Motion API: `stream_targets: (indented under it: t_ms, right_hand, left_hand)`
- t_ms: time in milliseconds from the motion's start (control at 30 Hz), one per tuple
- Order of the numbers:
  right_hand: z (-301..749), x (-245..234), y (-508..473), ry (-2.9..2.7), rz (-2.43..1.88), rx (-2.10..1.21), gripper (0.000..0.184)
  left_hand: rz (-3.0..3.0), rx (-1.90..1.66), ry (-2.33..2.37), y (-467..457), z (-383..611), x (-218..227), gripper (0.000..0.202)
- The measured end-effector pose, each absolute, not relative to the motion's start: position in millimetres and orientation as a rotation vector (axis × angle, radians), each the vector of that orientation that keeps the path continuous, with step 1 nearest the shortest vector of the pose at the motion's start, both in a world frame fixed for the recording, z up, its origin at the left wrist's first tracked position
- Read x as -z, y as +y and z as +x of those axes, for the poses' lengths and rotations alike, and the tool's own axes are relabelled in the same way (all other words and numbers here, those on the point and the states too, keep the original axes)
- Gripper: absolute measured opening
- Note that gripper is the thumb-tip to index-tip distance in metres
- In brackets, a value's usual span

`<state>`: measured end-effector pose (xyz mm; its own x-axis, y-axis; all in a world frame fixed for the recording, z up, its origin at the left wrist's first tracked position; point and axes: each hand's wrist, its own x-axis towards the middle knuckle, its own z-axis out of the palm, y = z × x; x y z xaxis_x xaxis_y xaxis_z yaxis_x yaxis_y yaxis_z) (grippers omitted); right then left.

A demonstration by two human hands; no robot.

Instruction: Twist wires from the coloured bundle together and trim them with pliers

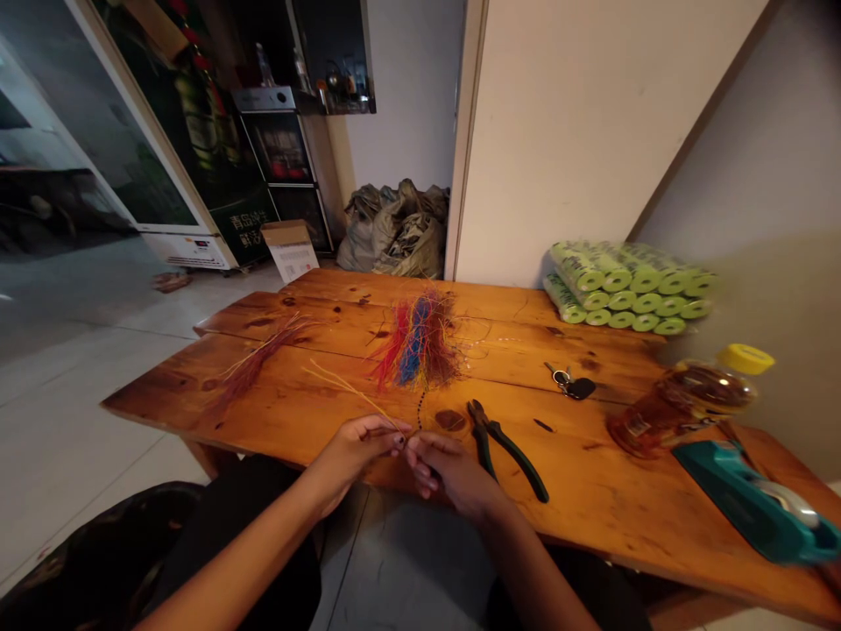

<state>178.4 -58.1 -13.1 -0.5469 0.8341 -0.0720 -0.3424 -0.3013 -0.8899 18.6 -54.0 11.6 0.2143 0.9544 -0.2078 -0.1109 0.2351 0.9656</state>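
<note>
My left hand [358, 449] and my right hand [448, 467] meet at the near edge of the wooden table [295, 421], fingers pinched together. The left pinches thin yellow wires [342, 386] that run back and left over the table. The right pinches a short dark beaded strand [420, 407] that rises from the fingertips. Just behind the hands lies a bundle of red, blue and yellow wires [417, 343]. Dark-handled pliers [503, 443] rest right beside my right hand.
A loose bunch of reddish wires [253, 361] lies at the table's left. Keys [570, 382], an amber bottle with a yellow cap [687, 399] on its side, a teal tape dispenser [755, 499] and stacked green rolls [624, 287] occupy the right. Sacks [394, 230] stand behind.
</note>
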Motion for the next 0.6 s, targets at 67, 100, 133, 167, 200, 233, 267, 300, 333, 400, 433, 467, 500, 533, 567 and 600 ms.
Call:
stream_targets:
  t_ms: [67, 100, 133, 167, 200, 233, 267, 300, 333, 400, 433, 467, 500, 533, 567, 600]
  right_hand:
    - [179, 14, -58, -1.107, -0.672, -1.961, 0.027]
    - [179, 14, -58, -1.095, -0.65, -1.985, 0.025]
    - [180, 15, -58, -1.089, -0.625, -2.012, 0.024]
    - [180, 16, -58, -1.094, -0.599, -2.039, 0.022]
    - [180, 17, -58, -1.104, -0.574, -2.065, 0.021]
    - [180, 17, -58, -1.118, -0.551, -2.093, 0.02]
    - [181, 18, -59, -1.128, -0.532, -2.123, 0.019]
    - [181, 19, -59, -1.133, -0.513, -2.157, 0.019]
    - [181, 20, -60, -1.134, -0.494, -2.193, 0.019]
    - [181, 21, -61, -1.128, -0.453, -2.263, 0.019]
    - [180, 21, -62, -1.126, -0.434, -2.288, 0.019]
    - [180, 21, -63, -1.127, -0.421, -2.301, 0.02]
    - [179, 21, -64, -1.131, -0.415, -2.303, 0.02]
    - [179, 20, -64, -1.133, -0.414, -2.295, 0.02]
    - [178, 19, -65, -1.132, -0.415, -2.286, 0.02]
    - [177, 17, -66, -1.127, -0.414, -2.281, 0.02]
  left_hand:
    - [1.068, -0.933, 1.068, -55, 16, -13, 0.015]
    - [1.081, -0.93, 1.069, -56, 16, -14, 0.015]
    - [1.091, -0.926, 1.069, -56, 15, -14, 0.014]
    - [1.097, -0.921, 1.068, -57, 15, -14, 0.012]
    - [1.101, -0.916, 1.064, -57, 15, -14, 0.011]
    - [1.106, -0.911, 1.058, -57, 15, -14, 0.01]
    - [1.117, -0.911, 1.05, -57, 15, -13, 0.009]
    - [1.135, -0.912, 1.039, -58, 14, -12, 0.007]
    - [1.157, -0.913, 1.024, -58, 14, -11, 0.006]
    - [1.193, -0.911, 0.987, -60, 12, -9, 0.005]
    - [1.201, -0.915, 0.968, -61, 10, -7, 0.004]
    - [1.199, -0.924, 0.954, -62, 9, -6, 0.004]
    - [1.19, -0.94, 0.945, -63, 8, -5, 0.004]
    - [1.172, -0.961, 0.943, -65, 7, -4, 0.005]
    - [1.146, -0.99, 0.945, -66, 6, -4, 0.005]
    - [1.11, -1.026, 0.949, -67, 6, -4, 0.006]
